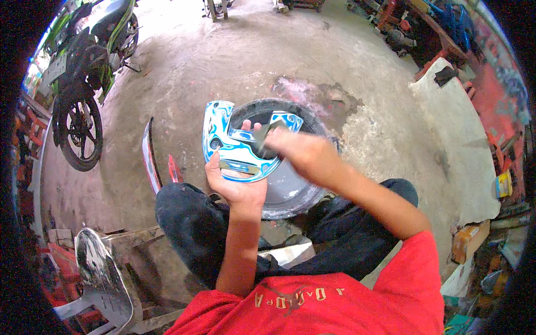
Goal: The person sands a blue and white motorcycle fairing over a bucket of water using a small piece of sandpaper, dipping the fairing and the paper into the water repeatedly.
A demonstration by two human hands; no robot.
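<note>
My left hand [234,181] grips the lower edge of a curved motorcycle body panel [223,137], white with blue swirl patterns, and holds it up over a black round basin [290,192]. My right hand [298,153] presses a small dark piece, perhaps a pad or sandpaper [267,137], against the panel's upper inner edge. The basin sits on the concrete floor between my knees, which are in dark trousers. The right hand looks slightly blurred.
A green and black motorcycle [84,72] stands at the far left. A narrow red and chrome fairing piece [152,159] lies by my left knee. A shiny curved panel [103,276] rests on a stand at lower left. A white cloth-covered bench [455,134] and cluttered tools line the right.
</note>
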